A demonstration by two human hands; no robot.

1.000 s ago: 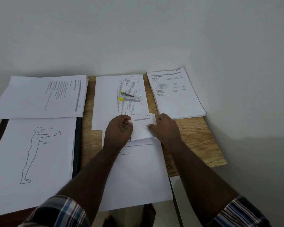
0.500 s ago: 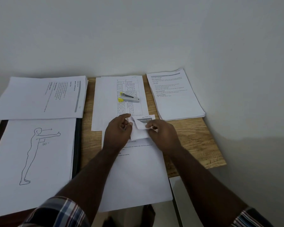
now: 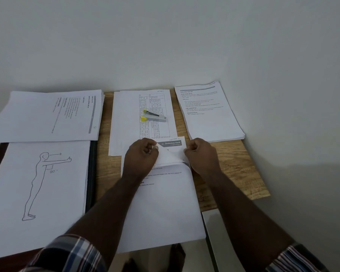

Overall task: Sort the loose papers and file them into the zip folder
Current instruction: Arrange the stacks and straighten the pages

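Five paper stacks (image 3: pixel 210 112), one stapler (image 3: pixel 153 117); left hand (image 3: pixel 140 156) and right hand (image 3: pixel 201 154) both pinching the folded-back sheet (image 3: pixel 170 156).

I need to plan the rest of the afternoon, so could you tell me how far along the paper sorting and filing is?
Sorting looks well advanced: separate stacks lie at back left, back right and front left, with a stapler on the middle one. In hand: the left hand and right hand peel the top sheet off the front stack. Filing is all left; no zip folder is clearly visible.
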